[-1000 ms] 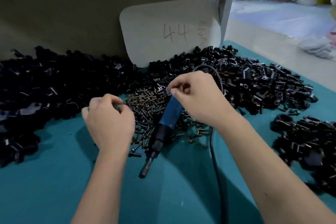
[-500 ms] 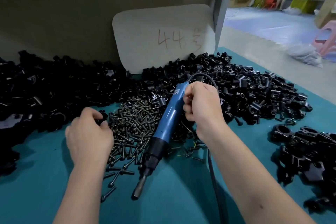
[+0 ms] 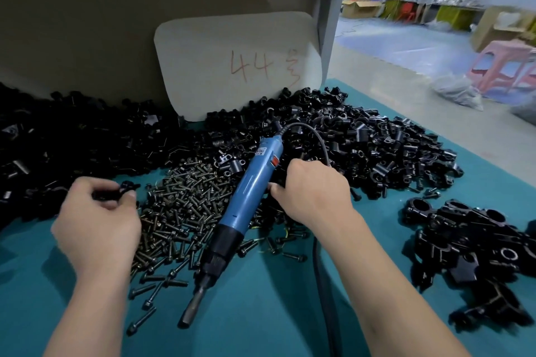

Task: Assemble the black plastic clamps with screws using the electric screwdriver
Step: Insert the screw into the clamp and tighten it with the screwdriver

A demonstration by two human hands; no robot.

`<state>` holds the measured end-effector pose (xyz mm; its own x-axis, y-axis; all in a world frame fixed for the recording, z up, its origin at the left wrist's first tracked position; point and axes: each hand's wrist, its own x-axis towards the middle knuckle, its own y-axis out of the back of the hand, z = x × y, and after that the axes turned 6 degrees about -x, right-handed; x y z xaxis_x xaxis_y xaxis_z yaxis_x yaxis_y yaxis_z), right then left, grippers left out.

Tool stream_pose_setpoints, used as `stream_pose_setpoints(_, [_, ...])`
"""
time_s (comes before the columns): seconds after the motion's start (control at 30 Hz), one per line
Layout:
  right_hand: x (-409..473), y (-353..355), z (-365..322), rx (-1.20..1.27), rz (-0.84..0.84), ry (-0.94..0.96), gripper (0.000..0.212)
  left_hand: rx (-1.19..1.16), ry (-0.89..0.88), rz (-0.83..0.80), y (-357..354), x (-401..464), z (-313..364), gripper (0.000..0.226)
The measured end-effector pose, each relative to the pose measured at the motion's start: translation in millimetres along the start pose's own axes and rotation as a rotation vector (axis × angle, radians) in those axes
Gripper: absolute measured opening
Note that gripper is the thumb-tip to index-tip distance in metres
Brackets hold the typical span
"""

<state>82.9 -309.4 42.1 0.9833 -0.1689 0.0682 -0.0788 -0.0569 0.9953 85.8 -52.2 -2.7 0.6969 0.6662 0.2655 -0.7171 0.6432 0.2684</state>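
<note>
A blue electric screwdriver [image 3: 249, 197] lies tip toward me across a heap of dark screws [image 3: 179, 211] on the teal mat [image 3: 261, 327]. My left hand [image 3: 98, 220] pinches a small black clamp piece [image 3: 117, 193] at the screw heap's left edge. My right hand [image 3: 313, 191] rests just right of the screwdriver's body, thumb against the blue casing. Its fingers curl down into the black parts and are hidden, so what they hold is unclear. Loose black clamp parts [image 3: 362, 148] are piled behind it.
More black parts [image 3: 58, 148] cover the left side. Larger black clamps [image 3: 478, 255] lie at the right. The screwdriver's cable [image 3: 322, 284] runs toward me beside my right arm. A grey card marked 44 [image 3: 232, 66] leans on the back wall. People stand far behind.
My right hand has slid from the screwdriver's top end down to its right side. My left hand has moved left to the edge of the screw heap and holds a black piece.
</note>
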Motion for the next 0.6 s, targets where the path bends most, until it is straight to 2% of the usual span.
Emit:
stream_pose_setpoints(0.1, [2.8,2.2,3.6,0.04,-0.033,0.039,0.052,-0.239,-0.051,0.029,-2.2,-4.9,8.3,0.039])
stream_pose_setpoints(0.23, [6.1,2.4,7.4,0.139,-0.061,0.046,0.05,-0.461,-0.048,0.001,-12.0,-21.1,22.6,0.035])
stream_pose_setpoints(0.37, [10.8,4.0,14.8,0.339,0.014,-0.003,0.04,-0.597,0.014,-0.152,-24.0,-35.4,27.0,0.029])
stream_pose_setpoints(0.5, [13.4,9.4,22.4,0.742,0.259,0.04,0.03,-0.714,0.075,-0.384,-25.1,-45.1,36.2,0.032])
stream_pose_setpoints(0.6, [11.9,16.8,16.1,1.091,0.287,0.143,0.019,-0.687,0.071,-0.468,-24.5,-49.5,42.4,0.023])
